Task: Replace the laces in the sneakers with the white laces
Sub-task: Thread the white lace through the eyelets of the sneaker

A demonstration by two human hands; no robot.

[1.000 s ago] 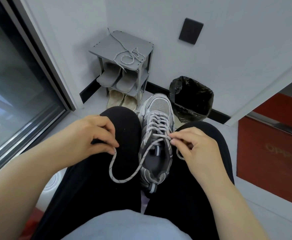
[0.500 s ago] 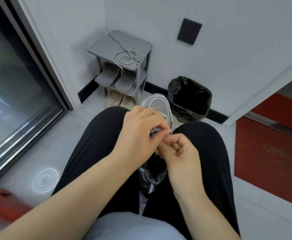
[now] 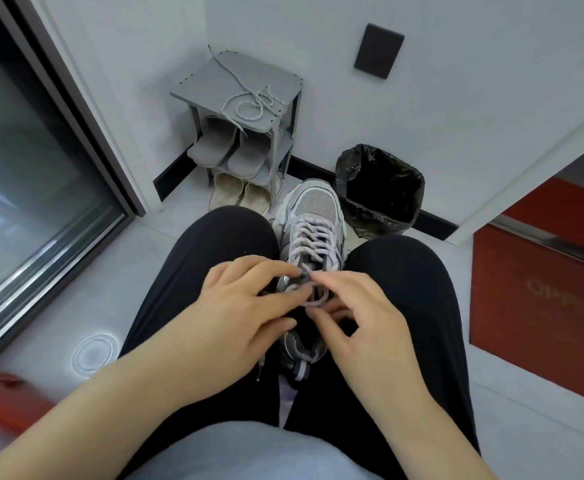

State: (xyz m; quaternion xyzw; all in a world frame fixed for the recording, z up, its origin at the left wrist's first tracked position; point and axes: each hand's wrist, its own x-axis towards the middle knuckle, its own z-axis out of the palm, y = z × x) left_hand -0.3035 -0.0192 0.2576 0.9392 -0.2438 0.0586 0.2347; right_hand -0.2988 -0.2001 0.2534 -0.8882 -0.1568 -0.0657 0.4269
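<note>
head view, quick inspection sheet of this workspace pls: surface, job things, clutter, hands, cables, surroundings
surface: pale floor; sneaker wedged between the thighs
job's things: sneaker toe points away; lace threaded through the eyelets in view, one end dangling below the left hand
clutter: loose lace on the rack; slippers on its shelves; bin with black liner
grippers: left hand and right hand both pinch the lace at the sneaker's top
cables: nothing seen
surroundings: glass door at left, red cabinet at right, white wall
</note>
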